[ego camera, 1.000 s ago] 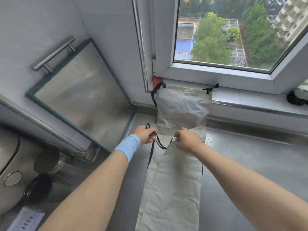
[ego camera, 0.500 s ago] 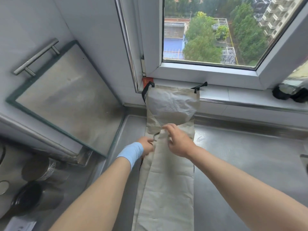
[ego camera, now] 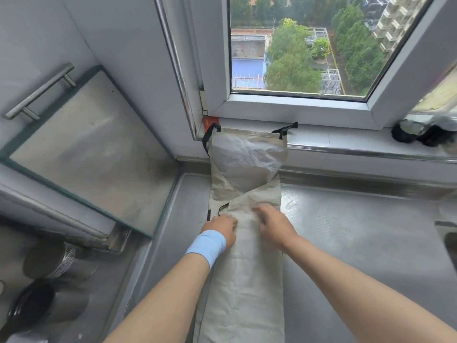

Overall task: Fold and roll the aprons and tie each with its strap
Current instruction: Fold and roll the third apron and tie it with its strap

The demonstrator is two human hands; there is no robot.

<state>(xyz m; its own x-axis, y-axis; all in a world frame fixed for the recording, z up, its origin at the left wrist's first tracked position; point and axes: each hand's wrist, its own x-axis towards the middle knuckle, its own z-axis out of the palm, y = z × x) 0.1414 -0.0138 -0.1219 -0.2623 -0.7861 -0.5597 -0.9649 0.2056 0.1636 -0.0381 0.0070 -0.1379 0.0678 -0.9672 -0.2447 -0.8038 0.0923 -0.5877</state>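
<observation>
The right hand [ego camera: 274, 224] lies spread flat on the apron [ego camera: 247, 280] at frame centre. The left hand [ego camera: 220, 231] rests beside it on the left edge, grip unclear. A second ago both pinched strap [ego camera: 204, 142] and flap; now the flaps overlap, so rolling seems next. Cans [ego camera: 49, 263] at lower left stand well apart.
</observation>
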